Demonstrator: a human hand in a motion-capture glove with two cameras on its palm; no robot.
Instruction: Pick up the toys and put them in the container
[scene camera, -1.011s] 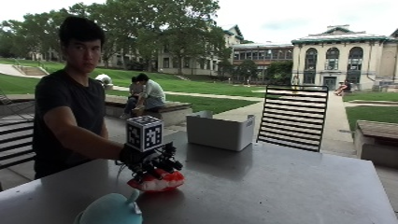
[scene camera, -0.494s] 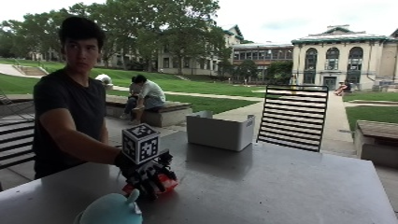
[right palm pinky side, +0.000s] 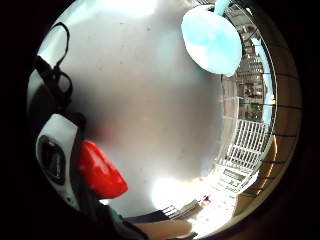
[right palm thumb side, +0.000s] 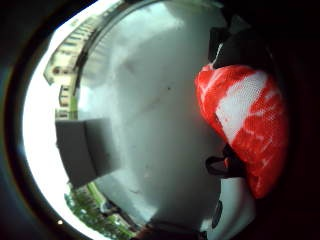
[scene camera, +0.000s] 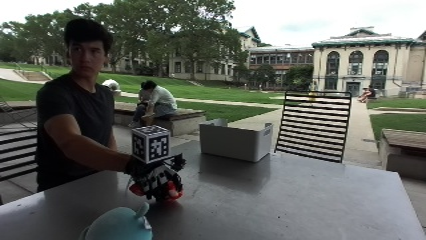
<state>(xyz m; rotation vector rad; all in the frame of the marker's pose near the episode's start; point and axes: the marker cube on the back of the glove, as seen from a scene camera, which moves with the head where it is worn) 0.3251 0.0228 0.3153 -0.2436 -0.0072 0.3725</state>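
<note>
Grey table (scene camera: 299, 200), white container (scene camera: 236, 141) waiting at the far edge, light-blue plush toy (scene camera: 118, 226) sitting nearby; the gloved right hand (scene camera: 154, 176) is clutching a red-and-white toy (right palm thumb side: 245, 125) just above the table. Pickup underway; next, carrying it across to the container.

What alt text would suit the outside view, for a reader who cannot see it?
A person's black-gloved right hand grips a red and white soft toy low over a grey table. A light blue plush toy lies nearer the camera, and a grey rectangular container stands farther back on the table.
</note>
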